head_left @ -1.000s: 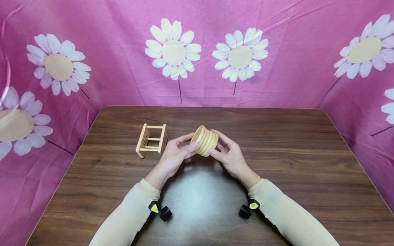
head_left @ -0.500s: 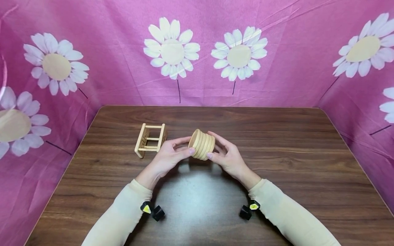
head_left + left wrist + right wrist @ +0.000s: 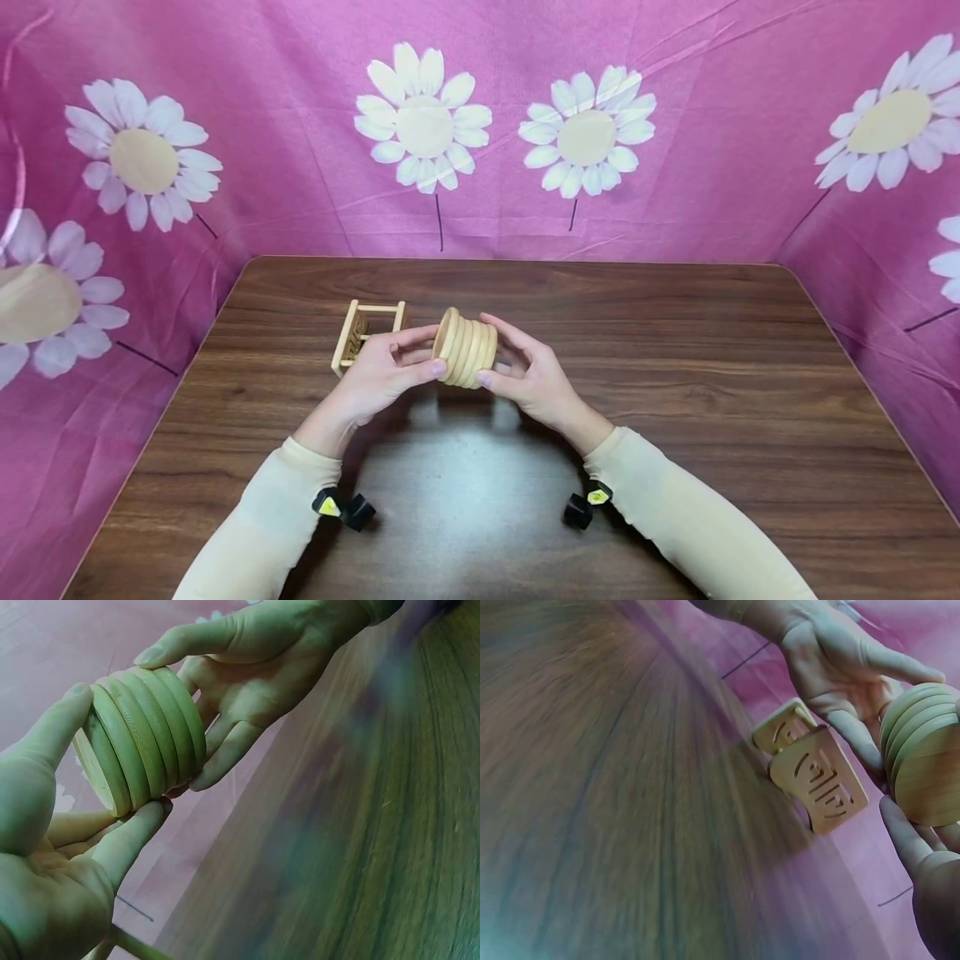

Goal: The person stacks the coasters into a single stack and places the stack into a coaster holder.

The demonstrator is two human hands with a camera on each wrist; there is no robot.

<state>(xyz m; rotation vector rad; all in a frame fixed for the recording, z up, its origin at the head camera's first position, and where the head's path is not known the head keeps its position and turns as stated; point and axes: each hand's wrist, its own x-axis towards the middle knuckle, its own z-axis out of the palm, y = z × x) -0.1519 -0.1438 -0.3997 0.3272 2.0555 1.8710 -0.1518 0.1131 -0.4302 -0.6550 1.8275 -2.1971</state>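
A stack of several round, pale wooden coasters (image 3: 467, 350) is held above the table, lying on its side with the flat faces turned left and right. My left hand (image 3: 375, 375) grips its left end, thumb on the near rim and fingers round the far side. From the other end my right hand (image 3: 536, 383) grips the stack the same way. In the left wrist view the coasters (image 3: 142, 739) sit close together between both hands. A wooden coaster holder (image 3: 346, 337) with rods and cut-out side panels stands behind my left hand, which partly hides it.
The dark wood-grain table (image 3: 675, 358) extends on all sides of the hands. A pink cloth (image 3: 300, 167) with white daisies hangs around its back and sides. Black wrist cameras (image 3: 358, 512) are strapped over both sleeves.
Both hands have moved left with the coaster stack, toward the coaster holder. The stack has turned more level, and my left hand now covers part of the holder, which has stayed put.
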